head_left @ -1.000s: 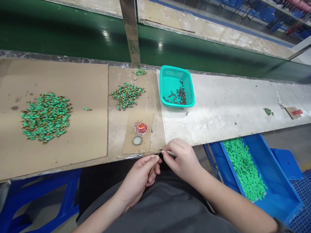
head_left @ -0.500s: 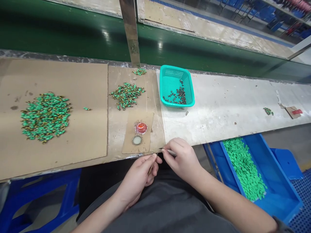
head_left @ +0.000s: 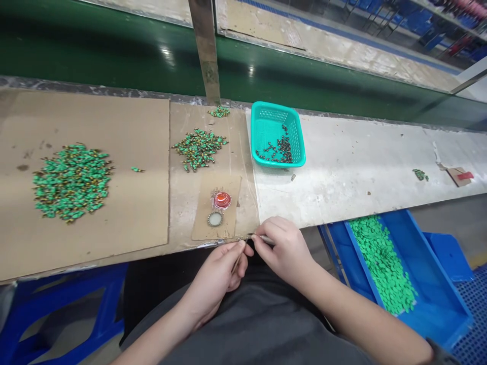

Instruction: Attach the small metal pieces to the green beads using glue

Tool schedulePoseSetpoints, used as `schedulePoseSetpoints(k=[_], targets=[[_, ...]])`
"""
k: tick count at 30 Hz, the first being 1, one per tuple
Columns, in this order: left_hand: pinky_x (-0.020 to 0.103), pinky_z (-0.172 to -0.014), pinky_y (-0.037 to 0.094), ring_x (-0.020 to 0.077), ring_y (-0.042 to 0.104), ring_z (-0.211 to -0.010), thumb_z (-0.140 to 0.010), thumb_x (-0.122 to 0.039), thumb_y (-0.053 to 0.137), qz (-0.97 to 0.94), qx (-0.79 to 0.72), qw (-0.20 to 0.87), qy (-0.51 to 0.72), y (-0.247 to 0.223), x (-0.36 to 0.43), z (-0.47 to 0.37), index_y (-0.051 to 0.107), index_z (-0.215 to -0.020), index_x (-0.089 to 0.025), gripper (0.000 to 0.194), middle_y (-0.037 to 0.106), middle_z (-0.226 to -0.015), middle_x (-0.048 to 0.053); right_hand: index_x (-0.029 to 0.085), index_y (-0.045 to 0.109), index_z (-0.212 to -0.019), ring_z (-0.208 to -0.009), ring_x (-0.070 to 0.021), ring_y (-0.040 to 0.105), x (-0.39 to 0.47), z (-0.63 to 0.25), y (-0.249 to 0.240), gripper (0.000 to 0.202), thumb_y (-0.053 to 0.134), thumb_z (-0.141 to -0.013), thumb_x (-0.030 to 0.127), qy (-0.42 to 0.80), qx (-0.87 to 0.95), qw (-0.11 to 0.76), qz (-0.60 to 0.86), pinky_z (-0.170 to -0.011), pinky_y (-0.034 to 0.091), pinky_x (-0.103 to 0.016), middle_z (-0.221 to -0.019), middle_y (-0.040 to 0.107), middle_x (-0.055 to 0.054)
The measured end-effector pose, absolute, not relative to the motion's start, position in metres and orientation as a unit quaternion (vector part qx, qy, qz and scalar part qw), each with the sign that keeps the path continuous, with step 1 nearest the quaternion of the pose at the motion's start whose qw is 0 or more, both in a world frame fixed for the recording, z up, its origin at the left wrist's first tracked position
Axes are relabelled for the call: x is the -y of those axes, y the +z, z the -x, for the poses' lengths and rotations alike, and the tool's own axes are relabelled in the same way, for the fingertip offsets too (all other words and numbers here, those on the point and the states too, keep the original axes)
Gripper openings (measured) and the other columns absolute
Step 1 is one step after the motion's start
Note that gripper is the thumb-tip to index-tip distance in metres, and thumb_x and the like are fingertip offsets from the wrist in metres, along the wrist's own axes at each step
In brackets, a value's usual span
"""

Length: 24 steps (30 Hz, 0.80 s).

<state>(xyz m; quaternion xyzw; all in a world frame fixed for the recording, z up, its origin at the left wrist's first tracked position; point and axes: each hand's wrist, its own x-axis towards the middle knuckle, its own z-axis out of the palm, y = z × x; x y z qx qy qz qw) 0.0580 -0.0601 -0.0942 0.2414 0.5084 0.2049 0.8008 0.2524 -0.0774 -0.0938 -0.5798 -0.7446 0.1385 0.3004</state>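
Over the front edge of the bench my two hands meet. My left hand (head_left: 224, 266) is closed, thumb against fingers, around a thin brown stick-like thing (head_left: 236, 264); its upper end lies between the fingertips, too small to make out. My right hand (head_left: 280, 243) pinches a slim fine-tipped paintbrush (head_left: 267, 239), its dark tip pointing left, close to the left fingertips. Just beyond the hands, a small cardboard piece (head_left: 201, 223) bears a glossy red paint blob (head_left: 222, 199) and a round pale dish with a beaded rim (head_left: 215, 219).
On cardboard at left lies a large heap of small green-and-gold pieces (head_left: 72, 182); a smaller heap (head_left: 200, 148) sits nearer the middle. A turquoise basket (head_left: 277, 107) contains small dark pieces. Below the bench at right, a blue bin (head_left: 429, 274) holds green pieces. A blue stool (head_left: 102, 299) stands at lower left.
The paintbrush tip has shifted very slightly by the left fingertips. Both hands keep their grips, and the things on the bench stay where they were.
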Motion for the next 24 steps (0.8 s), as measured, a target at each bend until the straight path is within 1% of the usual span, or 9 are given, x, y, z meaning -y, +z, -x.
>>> schedulePoseSetpoints(k=[3,8,13,18,24], targets=[[0.024,-0.046,0.017,0.0066,0.029,-0.045,-0.08,-0.072,0.092,-0.242,-0.505,0.803,0.204,-0.0941,0.0593,-0.0575,0.069,-0.079,-0.021,0.056,0.053,-0.053,-0.007,0.025,0.065,-0.088,-0.077,-0.0235,0.07,0.0779,-0.251,-0.0949,0.025,0.072,-0.109,0.014,0.136,0.747,0.296,0.579,-0.074,0.052,-0.038,-0.082,0.074,-0.002],[0.024,-0.046,0.016,0.0073,0.028,-0.045,-0.084,-0.07,0.09,-0.24,-0.505,0.804,0.204,-0.0939,0.0603,-0.0558,0.073,-0.084,-0.02,0.052,0.056,-0.054,-0.006,0.025,0.066,-0.091,-0.081,-0.0243,0.071,0.0781,-0.2508,-0.0947,0.024,0.066,-0.111,0.011,0.125,0.734,0.305,0.593,-0.076,0.054,-0.038,-0.086,0.076,-0.005],[0.023,-0.047,0.018,0.0071,0.031,-0.045,-0.086,-0.067,0.089,-0.237,-0.503,0.807,0.2,-0.0935,0.0615,-0.0542,0.066,-0.076,-0.022,0.052,0.055,-0.053,-0.005,0.026,0.066,-0.089,-0.079,-0.0233,0.072,0.0804,-0.2493,-0.0944,0.024,0.074,-0.108,0.013,0.133,0.748,0.291,0.581,-0.076,0.052,-0.038,-0.084,0.076,-0.002],[0.023,-0.046,0.018,0.0077,0.03,-0.044,-0.086,-0.067,0.089,-0.234,-0.504,0.806,0.204,-0.0948,0.0614,-0.0546,0.072,-0.084,-0.021,0.05,0.056,-0.054,-0.006,0.026,0.067,-0.091,-0.083,-0.0252,0.073,0.0799,-0.2485,-0.0956,0.023,0.069,-0.11,0.011,0.121,0.738,0.291,0.596,-0.077,0.054,-0.039,-0.087,0.077,-0.005],[0.023,-0.046,0.018,0.0071,0.031,-0.043,-0.085,-0.066,0.09,-0.229,-0.504,0.807,0.207,-0.0955,0.0618,-0.0543,0.073,-0.084,-0.02,0.049,0.057,-0.053,-0.006,0.026,0.066,-0.088,-0.079,-0.024,0.071,0.0799,-0.2491,-0.0954,0.024,0.072,-0.109,0.013,0.124,0.747,0.287,0.586,-0.076,0.052,-0.039,-0.084,0.076,-0.003]])
